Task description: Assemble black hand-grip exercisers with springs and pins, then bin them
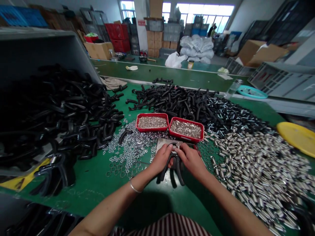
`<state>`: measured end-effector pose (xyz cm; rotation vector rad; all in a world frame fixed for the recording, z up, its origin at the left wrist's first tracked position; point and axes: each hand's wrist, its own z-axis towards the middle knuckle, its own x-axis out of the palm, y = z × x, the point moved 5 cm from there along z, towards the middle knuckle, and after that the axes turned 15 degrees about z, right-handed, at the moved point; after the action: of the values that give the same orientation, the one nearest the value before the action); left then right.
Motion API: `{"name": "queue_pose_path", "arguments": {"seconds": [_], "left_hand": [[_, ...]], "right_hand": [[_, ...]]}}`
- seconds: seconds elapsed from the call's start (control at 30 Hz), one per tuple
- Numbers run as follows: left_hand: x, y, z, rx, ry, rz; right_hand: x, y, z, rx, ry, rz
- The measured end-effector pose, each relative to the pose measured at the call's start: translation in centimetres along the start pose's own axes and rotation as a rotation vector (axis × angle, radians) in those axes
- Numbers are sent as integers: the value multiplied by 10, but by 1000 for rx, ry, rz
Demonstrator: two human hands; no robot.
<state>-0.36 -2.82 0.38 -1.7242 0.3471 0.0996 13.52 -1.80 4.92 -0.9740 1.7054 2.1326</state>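
Note:
Both hands meet at a black two-legged part (175,161) over a metal plate (161,143) on the green table. My left hand (162,158) has its fingers closed on the part's upper left side. From the right, my right hand (192,159) grips the same part near its top, where a small shiny metal piece shows between the hands. The part's two curved legs point down toward my body. Just beyond the hands are two red trays, the left one (152,129) with tiny metal pieces, the right one (186,138) with small pins.
Metal rings and nuts (128,147) lie left of the hands. Silvery cylinders (258,164) are heaped at the right, black parts (172,98) behind the trays. A grey bin (73,42) of black parts stands left; a yellow lid (296,136) lies right.

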Motion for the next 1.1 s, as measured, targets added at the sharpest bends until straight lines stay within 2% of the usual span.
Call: {"name": "queue_pose_path", "arguments": {"seconds": [0.2, 0.33, 0.4, 0.53, 0.67, 0.73, 0.9, 1.0, 1.1], "left_hand": [[0, -4, -8, 75, -96, 149], [-8, -5, -21, 131, -249, 272], [-10, -5, -26, 157, -285, 348], [-10, -6, -32, 138, -231, 476], [-10, -10, -34, 203, -115, 621], [-8, -10, -35, 250, -47, 742], [-2, -12, -37, 311, 46, 1002], [-1, -15, -28, 243, 33, 1010], [-6, -16, -13, 167, 8, 1018]], "right_hand": [[1, 1, -8, -39, -67, 124], [5, 6, -12, -44, -33, 191], [5, 9, -13, -48, -6, 204], [2, 8, -14, -37, 59, 309], [12, 0, -22, 128, 276, 632], [17, -1, -28, 175, 343, 717], [21, 5, -33, 126, 351, 652], [25, 3, -24, 147, 383, 597], [17, -6, -3, 121, 335, 381]]}}
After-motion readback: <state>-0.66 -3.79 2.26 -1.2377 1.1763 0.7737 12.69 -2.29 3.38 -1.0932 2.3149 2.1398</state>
